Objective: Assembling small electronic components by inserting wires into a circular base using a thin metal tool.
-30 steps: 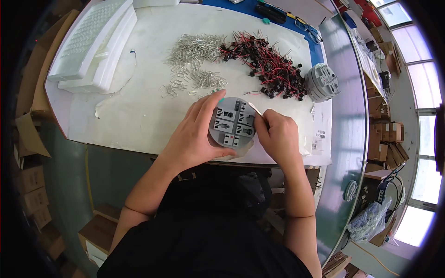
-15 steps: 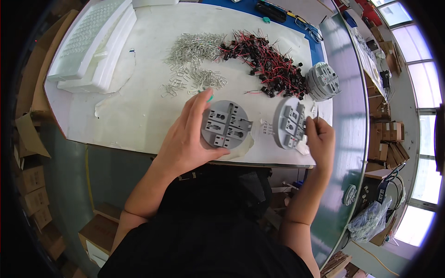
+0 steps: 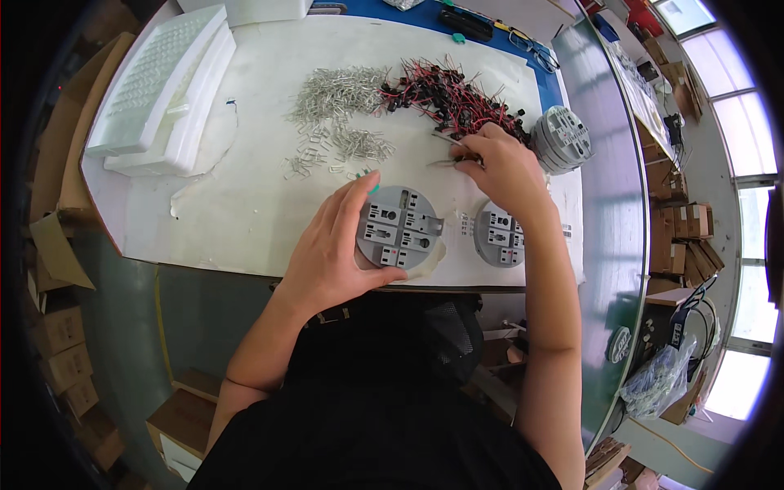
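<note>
My left hand (image 3: 331, 237) is closed around the left rim of a round grey plastic disc (image 3: 400, 231) with slots and raised blocks. Something small and green shows by its index fingertip. In my right hand (image 3: 505, 159) is a pair of metal tweezers (image 3: 446, 140), prongs apart, pointing left at the near edge of a pile of black parts with red and black wires (image 3: 457, 96). Nothing is seen between the prongs. A second grey disc (image 3: 496, 237) lies flat on the table, partly hidden by my right forearm.
Left of the wired parts spreads a heap of bent metal clips (image 3: 339, 98). A stack of grey discs (image 3: 562, 139) stands at the right. White foam trays (image 3: 163, 90) sit at the far left. Glasses (image 3: 535, 51) and a black case (image 3: 465, 24) lie on the blue mat at the back.
My right hand has let go of the second disc, which was tilted and now lies flat. It has moved up and left to the wired parts. My left hand stays on its disc.
</note>
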Demonstrator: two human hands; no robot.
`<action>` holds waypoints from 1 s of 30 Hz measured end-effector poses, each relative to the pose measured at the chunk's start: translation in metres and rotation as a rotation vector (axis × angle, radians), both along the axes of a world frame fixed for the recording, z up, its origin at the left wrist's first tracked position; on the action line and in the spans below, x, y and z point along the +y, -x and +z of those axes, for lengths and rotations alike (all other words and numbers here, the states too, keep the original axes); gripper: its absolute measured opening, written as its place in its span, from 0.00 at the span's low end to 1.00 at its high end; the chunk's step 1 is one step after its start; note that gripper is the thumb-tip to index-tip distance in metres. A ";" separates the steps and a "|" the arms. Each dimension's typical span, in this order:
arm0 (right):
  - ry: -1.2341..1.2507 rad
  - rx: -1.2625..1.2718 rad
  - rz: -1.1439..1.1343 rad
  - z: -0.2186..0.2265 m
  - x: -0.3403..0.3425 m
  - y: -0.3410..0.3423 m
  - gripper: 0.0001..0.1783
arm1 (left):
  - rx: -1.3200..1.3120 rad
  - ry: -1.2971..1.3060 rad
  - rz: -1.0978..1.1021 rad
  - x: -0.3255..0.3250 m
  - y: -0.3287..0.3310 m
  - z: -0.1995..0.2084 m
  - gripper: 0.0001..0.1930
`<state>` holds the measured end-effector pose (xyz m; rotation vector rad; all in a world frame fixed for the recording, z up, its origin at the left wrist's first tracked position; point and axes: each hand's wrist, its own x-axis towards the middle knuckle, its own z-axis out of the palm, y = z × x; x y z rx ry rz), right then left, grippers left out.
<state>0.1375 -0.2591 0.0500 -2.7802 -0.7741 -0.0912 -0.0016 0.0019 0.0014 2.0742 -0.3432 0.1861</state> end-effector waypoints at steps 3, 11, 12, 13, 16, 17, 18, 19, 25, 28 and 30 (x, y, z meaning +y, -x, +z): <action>-0.046 -0.016 0.000 -0.004 0.001 0.002 0.10 | -0.020 -0.053 -0.025 -0.001 0.000 0.001 0.63; -0.431 0.113 -0.102 0.019 0.013 0.044 0.11 | -0.171 0.284 0.139 0.002 -0.012 -0.002 0.38; -0.443 0.157 -0.125 0.020 0.014 0.053 0.12 | -0.167 0.285 0.140 0.003 -0.015 0.002 0.38; -0.441 0.162 -0.124 0.019 0.015 0.061 0.12 | -0.008 0.378 0.063 0.006 -0.018 0.012 0.33; -0.701 0.097 0.133 0.015 0.018 0.082 0.14 | 0.309 0.565 -0.089 0.009 -0.025 0.037 0.24; -0.701 0.102 0.134 0.014 0.020 0.087 0.14 | 0.341 0.549 -0.165 0.005 -0.027 0.044 0.21; -0.733 0.110 0.151 0.015 0.023 0.091 0.14 | 0.373 0.533 -0.242 0.001 -0.028 0.049 0.18; -0.767 0.115 0.167 0.016 0.025 0.095 0.15 | 0.403 0.514 -0.320 0.000 -0.028 0.051 0.15; -0.831 0.083 0.258 0.009 0.023 0.107 0.16 | 0.522 0.659 -0.323 -0.005 -0.019 0.041 0.10; -1.019 0.289 0.091 0.000 0.026 0.120 0.16 | 0.419 0.643 -0.314 -0.006 -0.014 0.041 0.08; -1.027 0.283 0.117 -0.005 0.027 0.120 0.16 | 0.346 0.524 -0.308 -0.005 -0.013 0.043 0.06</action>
